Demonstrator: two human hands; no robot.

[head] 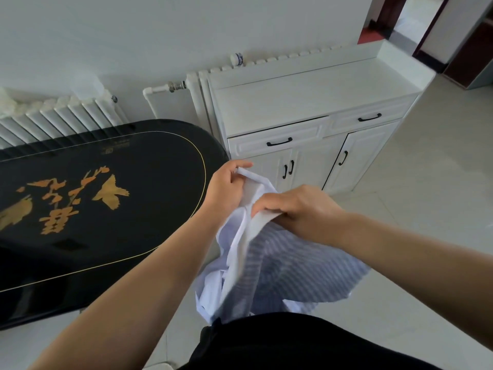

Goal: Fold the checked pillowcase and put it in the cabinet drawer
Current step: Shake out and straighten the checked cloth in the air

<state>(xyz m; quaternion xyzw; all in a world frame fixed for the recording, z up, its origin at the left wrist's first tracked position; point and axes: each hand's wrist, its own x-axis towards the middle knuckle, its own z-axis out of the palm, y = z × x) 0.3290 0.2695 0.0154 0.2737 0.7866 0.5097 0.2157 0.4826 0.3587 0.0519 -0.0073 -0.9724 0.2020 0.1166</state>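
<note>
I have my left hand (pixel 226 188) pinched closed on an upper corner of the pale blue-and-white checked fabric pillowcase (pixel 269 265), and my right hand (pixel 298 206) fisted tight around a bunched white edge just beside it. The cloth hangs crumpled in the air before me, unfolded, between the glossy black oval table (pixel 106 204) and the white wooden cabinet (pixel 306 102). Its left drawer (pixel 277 140) looks slightly ajar, though I can't be sure.
</note>
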